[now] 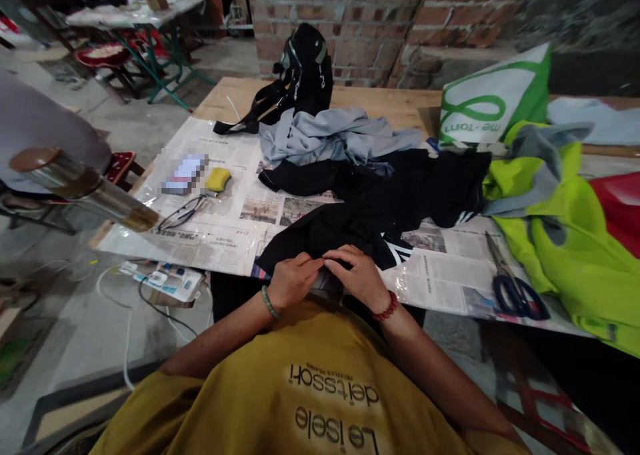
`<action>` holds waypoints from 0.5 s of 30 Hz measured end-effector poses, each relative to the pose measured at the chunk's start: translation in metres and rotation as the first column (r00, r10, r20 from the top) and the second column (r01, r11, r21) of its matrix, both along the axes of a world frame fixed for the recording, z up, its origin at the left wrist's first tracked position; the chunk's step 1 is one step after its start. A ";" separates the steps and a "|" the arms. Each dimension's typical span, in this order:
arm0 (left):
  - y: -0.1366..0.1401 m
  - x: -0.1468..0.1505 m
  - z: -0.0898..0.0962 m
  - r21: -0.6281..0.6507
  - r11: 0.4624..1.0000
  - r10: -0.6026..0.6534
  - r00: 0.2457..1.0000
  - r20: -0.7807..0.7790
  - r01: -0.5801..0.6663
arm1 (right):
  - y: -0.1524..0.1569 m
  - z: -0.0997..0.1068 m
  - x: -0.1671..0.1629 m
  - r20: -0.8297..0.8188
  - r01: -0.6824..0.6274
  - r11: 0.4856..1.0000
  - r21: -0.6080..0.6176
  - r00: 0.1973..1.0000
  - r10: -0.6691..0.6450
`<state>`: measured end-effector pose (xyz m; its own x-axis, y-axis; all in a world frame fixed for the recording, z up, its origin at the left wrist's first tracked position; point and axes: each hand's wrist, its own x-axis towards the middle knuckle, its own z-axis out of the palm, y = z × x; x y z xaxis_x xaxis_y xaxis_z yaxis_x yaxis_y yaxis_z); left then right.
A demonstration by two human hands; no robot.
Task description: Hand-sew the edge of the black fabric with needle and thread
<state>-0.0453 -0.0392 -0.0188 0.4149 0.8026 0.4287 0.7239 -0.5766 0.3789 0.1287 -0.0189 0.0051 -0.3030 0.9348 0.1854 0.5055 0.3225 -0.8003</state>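
Observation:
At the table's near edge, my left hand (294,280) and my right hand (359,278) come together with fingertips nearly touching. Each is closed in a pinch; what sits between the fingers is too small to make out. Just beyond them lies a black garment (350,218) with white stripes, its near edge right at my hands. Green beads circle my left wrist, red ones my right. Big scissors (515,293) with dark blue handles rest to the right on the newspaper.
Newspaper under clear plastic (220,241) covers the table. On it are a tall bottle (115,205), glasses (185,211), a phone (186,173) and a yellow sponge (219,179). Farther back are grey cloth (335,135), a black bag (310,68), a green-white bag (493,101) and neon-yellow clothing (560,228).

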 end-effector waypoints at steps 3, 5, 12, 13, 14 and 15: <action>0.000 0.002 0.000 -0.020 1.000 -0.015 1.000 0.008 0.016 | -0.004 -0.003 0.001 -0.098 0.013 1.000 0.002 0.995 -0.013; 0.001 0.004 0.000 -0.051 0.999 -0.009 0.999 0.040 0.011 | -0.007 -0.004 0.001 -0.142 0.041 0.999 0.011 0.989 -0.039; 0.004 0.003 0.000 -0.215 0.977 0.071 0.954 0.291 -0.007 | -0.005 -0.003 -0.001 -0.244 0.174 0.983 -0.064 0.952 -0.185; 0.005 0.002 0.000 -0.231 0.973 0.073 0.941 0.329 0.005 | -0.003 -0.004 -0.003 -0.273 0.170 0.980 -0.103 0.943 -0.192; 0.005 0.002 0.000 -0.245 0.969 0.073 0.928 0.365 0.020 | -0.002 -0.005 -0.005 -0.303 0.161 0.977 -0.143 0.932 -0.198; 0.005 0.001 0.001 -0.258 0.966 0.073 0.915 0.396 0.035 | -0.001 -0.006 -0.007 -0.334 0.151 0.972 -0.180 0.920 -0.205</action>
